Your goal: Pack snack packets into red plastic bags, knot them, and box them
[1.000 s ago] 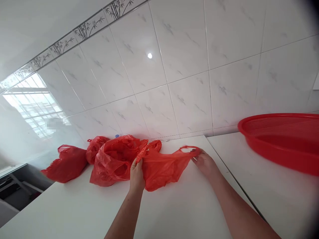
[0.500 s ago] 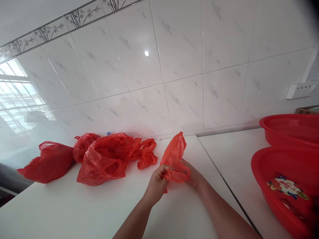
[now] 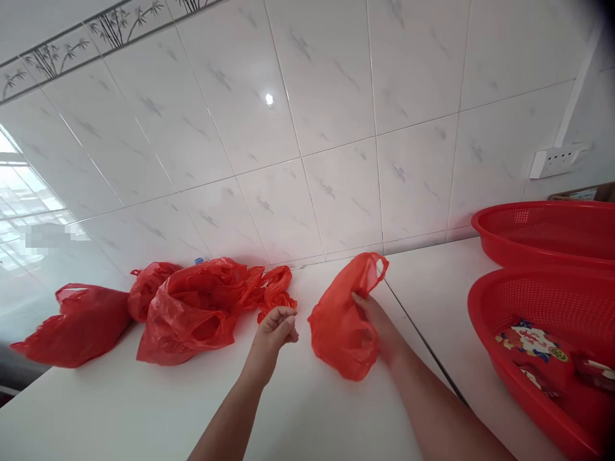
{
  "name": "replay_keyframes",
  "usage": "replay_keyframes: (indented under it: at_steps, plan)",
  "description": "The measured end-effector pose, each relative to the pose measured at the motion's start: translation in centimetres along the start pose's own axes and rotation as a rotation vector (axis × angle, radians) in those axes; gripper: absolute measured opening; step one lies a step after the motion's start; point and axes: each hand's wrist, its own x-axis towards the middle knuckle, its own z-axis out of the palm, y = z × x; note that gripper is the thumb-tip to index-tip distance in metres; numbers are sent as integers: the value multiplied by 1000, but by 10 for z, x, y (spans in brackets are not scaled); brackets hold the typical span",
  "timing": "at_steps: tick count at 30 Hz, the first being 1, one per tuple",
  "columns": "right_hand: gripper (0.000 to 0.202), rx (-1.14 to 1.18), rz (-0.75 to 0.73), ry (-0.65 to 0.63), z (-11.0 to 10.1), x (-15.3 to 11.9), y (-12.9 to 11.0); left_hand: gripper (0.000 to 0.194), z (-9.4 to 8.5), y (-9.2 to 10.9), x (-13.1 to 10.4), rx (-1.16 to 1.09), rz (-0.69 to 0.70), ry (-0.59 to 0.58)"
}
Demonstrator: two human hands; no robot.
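Note:
A thin red plastic bag (image 3: 341, 326) hangs partly opened over the white table, in the grip of my right hand (image 3: 372, 317). The thumb lies on the bag's side, and the other fingers are hidden behind or inside the film. To the left, apart from this bag, my left hand (image 3: 275, 333) is curled closed with nothing visible in it. Just behind that hand lies a crumpled strip of red bag (image 3: 278, 285), joined to or touching a larger crumpled red plastic bag (image 3: 192, 314).
Two more red bags, one full-looking (image 3: 86, 323) and one smaller (image 3: 151, 288), sit at the left. On the right stand two red plastic baskets, the near one (image 3: 485, 314) holding printed packets and the far one (image 3: 494, 246) behind it. A tiled wall (image 3: 336, 192) closes off the back.
My left hand has let go of the red bag and moved left. The bag has spread wider in my right hand. The view has shifted slightly right.

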Motion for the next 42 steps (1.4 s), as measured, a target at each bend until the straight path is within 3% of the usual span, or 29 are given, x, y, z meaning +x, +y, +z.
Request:
replay_keyframes:
  at_steps: [5, 7, 9, 11, 14, 17, 20, 23, 24, 26, 28, 30, 32, 35, 39, 42]
  plan:
    - [33, 4, 50, -266, 27, 0, 19, 45, 41, -10, 12, 211, -54, -22]
    - [37, -6, 73, -318, 27, 2, 23, 39, 52, -22, 16, 284, 15, 17]
    - [36, -5, 82, -291, 21, 5, 23, 23, 51, -32, 21, 240, 60, 55]
    - [29, 4, 47, -133, 9, 10, 20, 21, 39, -37, 27, 42, 52, 116]
    - [19, 24, -53, 175, -19, 21, 11, 24, 4, -34, 34, -319, 50, 304]
    - [24, 35, -129, 326, -44, 33, 6, 27, -30, -27, 32, -404, 42, 400]
    - [16, -2, -128, 362, -50, 36, 7, 28, -39, -18, 20, -100, 23, 447]
    - [12, -97, -51, 286, -37, 32, 11, 46, -23, -2, 6, 421, 290, 511]
    - [11, -130, -23, 252, -30, 29, 12, 50, -15, 4, 3, 581, 422, 472]
    - [10, -190, 33, 187, -19, 23, 12, 53, 2, 14, 0, 831, 615, 281]
    - [8, -270, 89, 115, -10, 18, 11, 64, 15, 17, 3, 932, 642, 45]
    - [8, -361, 129, 43, -7, 16, 11, 77, 23, 12, 12, 859, 535, -103]
    - [10, -422, 128, 20, -7, 16, 11, 61, 26, 2, 25, 652, 363, -105]
    - [24, -455, 26, 131, -12, 21, 13, 10, 21, -12, 46, 370, 200, 40]
    - [42, -542, -195, 325, -14, 26, 14, 6, 9, -15, 63, -19, 150, 342]
    - [32, -716, -373, 572, -5, 25, 14, 14, 2, -11, 69, -167, 137, 466]
